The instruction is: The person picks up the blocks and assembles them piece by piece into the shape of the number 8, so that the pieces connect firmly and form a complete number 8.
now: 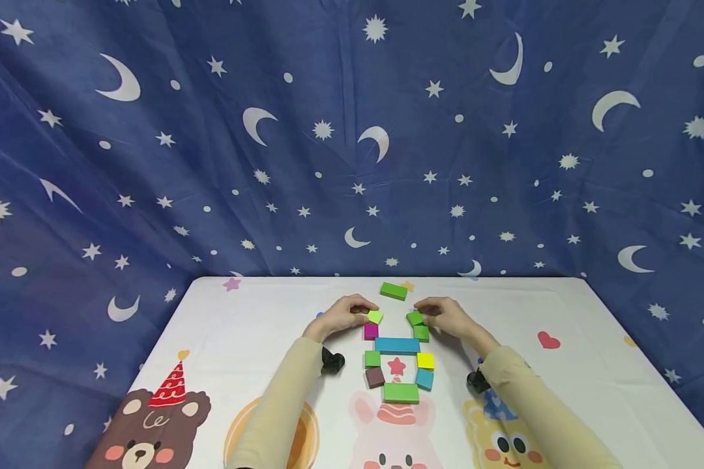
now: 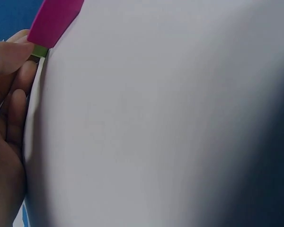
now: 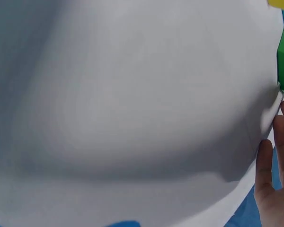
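In the head view my left hand (image 1: 343, 314) pinches a lime green block (image 1: 375, 316) between thumb and fingers, just beyond a magenta block (image 1: 371, 331). The left wrist view shows the thumb against that lime block (image 2: 39, 51), partly hidden behind the magenta one (image 2: 54, 21). Opposite, my right hand (image 1: 450, 317) holds a green cube (image 1: 414, 318) by thumb and forefinger, just beyond another green block (image 1: 421, 333). Only some spread fingers of the right hand show in the right wrist view. A long blue block (image 1: 397, 346) lies between the two sides, nearer the person.
Nearer the person, a green cube (image 1: 372, 359), brown block (image 1: 375, 377), yellow block (image 1: 425, 361), blue block (image 1: 424, 379) and long green block (image 1: 401, 393) form a ring with the long blue one. Another long green block (image 1: 394, 291) lies near the far edge of the white printed tablecloth (image 1: 258, 326).
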`<state>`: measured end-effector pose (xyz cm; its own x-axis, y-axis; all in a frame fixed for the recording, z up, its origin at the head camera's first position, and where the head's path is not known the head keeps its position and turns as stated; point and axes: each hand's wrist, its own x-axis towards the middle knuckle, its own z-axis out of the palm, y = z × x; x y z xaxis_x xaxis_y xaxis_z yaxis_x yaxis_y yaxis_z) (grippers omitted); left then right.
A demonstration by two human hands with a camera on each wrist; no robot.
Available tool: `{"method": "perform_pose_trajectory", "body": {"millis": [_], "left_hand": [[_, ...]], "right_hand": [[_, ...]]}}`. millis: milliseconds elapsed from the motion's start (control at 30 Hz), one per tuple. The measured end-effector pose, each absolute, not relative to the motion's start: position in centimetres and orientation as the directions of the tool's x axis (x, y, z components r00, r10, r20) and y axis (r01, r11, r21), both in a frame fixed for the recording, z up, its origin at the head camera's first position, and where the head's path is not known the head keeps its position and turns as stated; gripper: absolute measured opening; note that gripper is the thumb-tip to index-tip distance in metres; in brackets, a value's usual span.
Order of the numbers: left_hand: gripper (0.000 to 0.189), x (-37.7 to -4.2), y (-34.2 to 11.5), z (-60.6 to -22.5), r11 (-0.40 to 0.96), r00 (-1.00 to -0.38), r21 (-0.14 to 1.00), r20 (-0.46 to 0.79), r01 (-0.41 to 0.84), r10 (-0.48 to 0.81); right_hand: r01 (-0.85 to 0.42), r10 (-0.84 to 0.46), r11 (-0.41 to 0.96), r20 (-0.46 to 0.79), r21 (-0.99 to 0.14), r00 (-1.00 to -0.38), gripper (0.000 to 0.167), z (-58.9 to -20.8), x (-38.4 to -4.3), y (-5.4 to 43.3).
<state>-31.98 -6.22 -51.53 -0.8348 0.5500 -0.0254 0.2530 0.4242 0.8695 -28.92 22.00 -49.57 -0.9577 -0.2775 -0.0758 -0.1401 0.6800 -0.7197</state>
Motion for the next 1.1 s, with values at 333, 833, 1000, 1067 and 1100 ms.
{"method": "perform_pose_trajectory", "body": {"millis": [333,833,1000,1067,1100], "left_hand": [[0.030,-32.0,-6.0,-51.6,0.413,-0.848,0.886,-0.045,0.211,0.528],[0.030,-32.1,-6.1,-51.7,0.418,-0.851,0.885,-0.049,0.205,0.522],[0.029,-32.0,-6.1,-51.5,0.411,-0.848,0.886,-0.039,0.216,0.529],[0.029,-32.0,-6.1,-51.4,0.413,-0.847,0.884,-0.040,0.216,0.529],[0.029,-32.0,-6.1,-51.4,0.414,-0.847,0.885,-0.042,0.215,0.530]], "right_hand": [[-0.190,-0.267,0.671,0.005,-0.717,-0.964,0.031,-48.4,-29.9,22.0],[-0.178,-0.229,0.729,0.009,-0.661,-0.973,0.031,-47.3,-32.8,19.4],[-0.169,-0.226,0.756,-0.010,-0.632,-0.974,0.033,-47.1,-33.6,18.4],[-0.162,-0.225,0.770,-0.025,-0.618,-0.974,0.034,-47.0,-33.9,18.2],[-0.159,-0.225,0.775,-0.033,-0.611,-0.974,0.034,-47.1,-34.1,18.0]]}}
